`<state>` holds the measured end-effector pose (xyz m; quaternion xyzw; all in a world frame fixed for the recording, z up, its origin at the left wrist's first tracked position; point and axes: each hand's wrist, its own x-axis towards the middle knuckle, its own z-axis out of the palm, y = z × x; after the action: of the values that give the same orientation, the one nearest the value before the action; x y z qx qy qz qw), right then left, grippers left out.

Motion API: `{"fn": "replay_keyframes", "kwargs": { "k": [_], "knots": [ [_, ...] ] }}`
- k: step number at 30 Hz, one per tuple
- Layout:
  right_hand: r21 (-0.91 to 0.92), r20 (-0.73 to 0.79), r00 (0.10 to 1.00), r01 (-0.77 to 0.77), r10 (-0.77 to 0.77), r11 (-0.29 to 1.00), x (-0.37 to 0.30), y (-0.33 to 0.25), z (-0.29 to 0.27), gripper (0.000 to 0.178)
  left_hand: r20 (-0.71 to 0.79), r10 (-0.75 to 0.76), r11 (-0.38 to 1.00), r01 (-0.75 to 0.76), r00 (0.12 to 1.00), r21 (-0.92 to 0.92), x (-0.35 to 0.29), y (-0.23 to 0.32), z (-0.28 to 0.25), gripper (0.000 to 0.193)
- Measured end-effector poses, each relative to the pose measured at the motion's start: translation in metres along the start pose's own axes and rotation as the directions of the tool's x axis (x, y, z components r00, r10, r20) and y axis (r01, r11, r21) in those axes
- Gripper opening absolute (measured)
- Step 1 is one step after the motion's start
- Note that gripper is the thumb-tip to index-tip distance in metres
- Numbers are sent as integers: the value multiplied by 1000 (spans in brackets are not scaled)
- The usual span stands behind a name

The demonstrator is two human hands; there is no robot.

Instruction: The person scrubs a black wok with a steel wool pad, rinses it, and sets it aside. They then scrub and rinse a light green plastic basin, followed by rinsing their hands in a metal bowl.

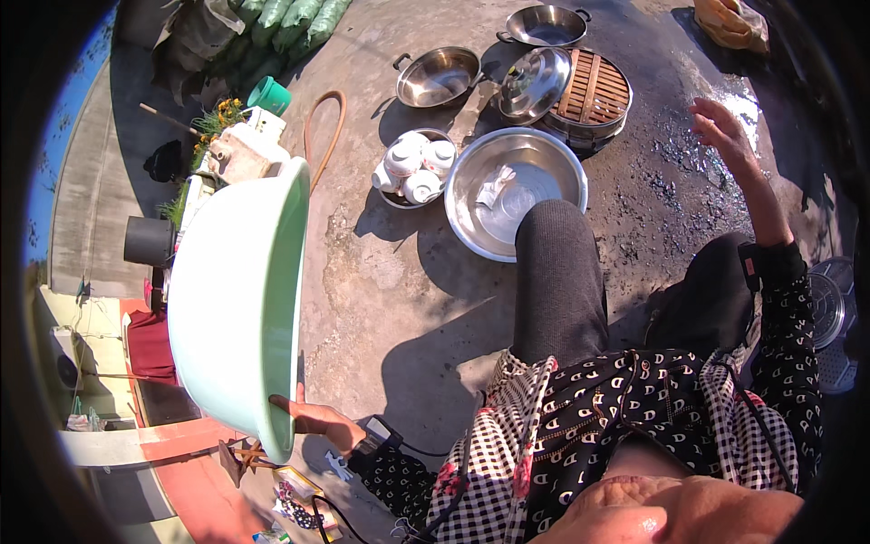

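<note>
My left hand (319, 421) grips the rim of a large pale green basin (227, 299), tipped on its side at the left. Its fingers are partly hidden by the basin. My right hand (727, 134) is raised at the far right, holding nothing, with its fingers apart. Below and to its left is wet ground. In front of my knee stands a wide metal basin (458, 218) with a crumpled whitish cloth (496, 187) and what looks like a little water in it. Beside it, a smaller bowl (390, 195) is heaped with white bowls or cups (404, 160).
Farther off are a two-handled metal pan (439, 77), another pan (546, 25), and a round steamer with a slatted wooden top (595, 86) under a leaning metal lid (535, 86). A brown hose (328, 136) loops near a green bucket (269, 96). A plastic stool (836, 363) stands at right.
</note>
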<state>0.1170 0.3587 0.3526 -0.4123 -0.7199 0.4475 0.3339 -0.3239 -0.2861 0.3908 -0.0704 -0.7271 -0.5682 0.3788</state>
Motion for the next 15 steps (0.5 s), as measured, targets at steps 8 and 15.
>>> {"fn": "replay_keyframes", "kwargs": {
  "k": [8, 15],
  "knots": [
    [192, -495, 838, -150, 228, 970, -75, 212, -214, 48, -240, -105, 994, 99, 965, -37, 14, -48, -20, 50],
    [417, -536, 672, -316, 511, 852, -191, 369, -316, 44, -212, -145, 989, 144, 966, -20, 16, -74, -24, 58]
  ]
}}
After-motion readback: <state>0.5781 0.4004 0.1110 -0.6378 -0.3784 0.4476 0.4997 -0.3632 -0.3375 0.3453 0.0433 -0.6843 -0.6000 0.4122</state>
